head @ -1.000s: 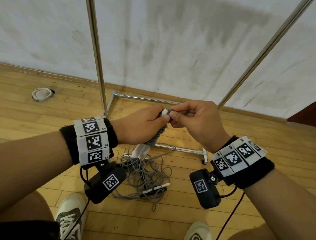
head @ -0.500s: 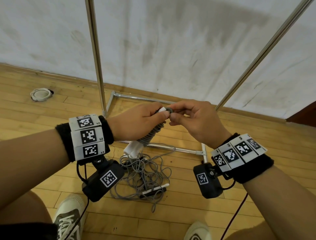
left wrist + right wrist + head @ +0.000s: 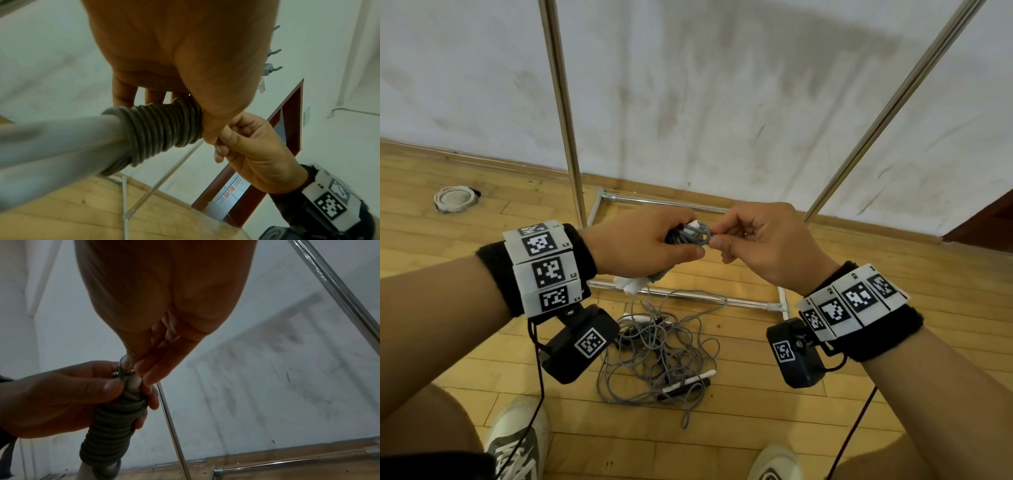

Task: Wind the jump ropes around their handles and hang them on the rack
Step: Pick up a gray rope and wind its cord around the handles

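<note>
Head view: left hand wraps the wound handles at chest height; right hand pinches the rope's end loop. Best tuck it snug, keeping coils tight, then hang it.

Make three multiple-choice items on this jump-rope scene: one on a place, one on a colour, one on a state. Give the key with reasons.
1. Where does the loose tangle of rope lie?
A. on the wooden floor
B. over the rack's top bar
C. in a basket

2. What colour is the rope wound on the handle?
A. red
B. grey
C. yellow

3. What is the right hand doing?
A. hanging free
B. resting flat on the floor
C. pinching the rope loop at the handle's tip

Key: 1 A, it lies on the boards beside the rack's base bar. 2 B, grey coils show in both wrist views. 3 C, its fingertips close on the loop while the left hand grips the handle.
</note>
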Available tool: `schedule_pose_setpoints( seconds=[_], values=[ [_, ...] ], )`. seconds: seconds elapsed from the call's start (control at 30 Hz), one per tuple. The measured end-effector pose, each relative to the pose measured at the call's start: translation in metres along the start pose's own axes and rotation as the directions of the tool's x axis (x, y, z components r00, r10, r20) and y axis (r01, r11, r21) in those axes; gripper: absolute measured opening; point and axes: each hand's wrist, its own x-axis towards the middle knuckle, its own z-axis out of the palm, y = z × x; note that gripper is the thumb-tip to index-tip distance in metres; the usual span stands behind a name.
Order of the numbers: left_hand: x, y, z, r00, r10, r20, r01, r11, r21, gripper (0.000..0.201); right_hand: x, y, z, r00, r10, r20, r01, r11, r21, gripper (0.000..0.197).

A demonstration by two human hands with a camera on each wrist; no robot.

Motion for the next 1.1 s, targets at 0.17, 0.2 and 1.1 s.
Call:
schedule_pose_setpoints(
  seconds=[0.17, 0.2, 1.1],
  values=[
    [0.002, -0.006, -0.004, 0.999, 0.036, -0.040, -0.031, 0.993, 0.118, 0.018, -0.002, -0.001, -0.004, 1.000, 0.002, 0.014, -0.002, 1.000, -0.029, 0.009],
    [0.003, -0.007, -0.005, 0.998, 0.043, -0.047, -0.034, 0.985, 0.168, 0.016, -0.002, -0.001, -0.004, 1.000, 0.011, 0.010, -0.011, 0.999, -0.039, 0.008],
    [0.004, 0.006, 0.001, 0.994, 0.087, -0.058, -0.093, 0.991, -0.097, 0.010, -0.002, -0.003, -0.001, 0.986, -0.133, -0.105, 0.104, 0.965, -0.242, 0.019]
  ],
)
